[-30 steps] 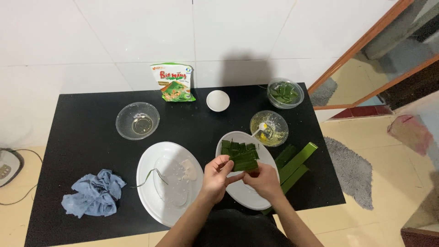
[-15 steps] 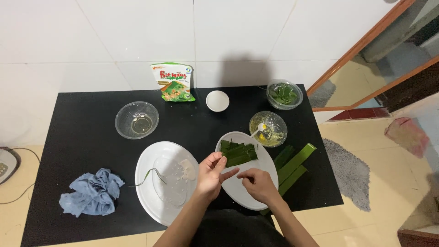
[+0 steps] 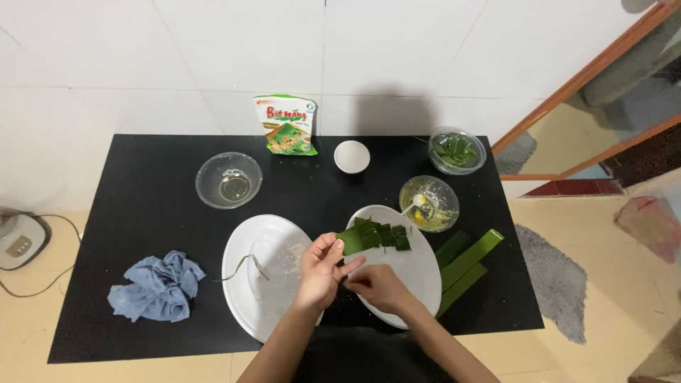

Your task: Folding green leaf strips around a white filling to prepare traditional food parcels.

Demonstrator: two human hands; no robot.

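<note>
Left hand pinches leaf strip over plate.

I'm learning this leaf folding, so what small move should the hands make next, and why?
Probably the right hand should come up to the free end of the green leaf strip. The left hand pinches only one end of it above the white plate, while the right hand sits just below, apparently empty.

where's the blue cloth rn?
Head view: blue cloth lies crumpled at the black table's near-left, just left of the left white plate.
</note>
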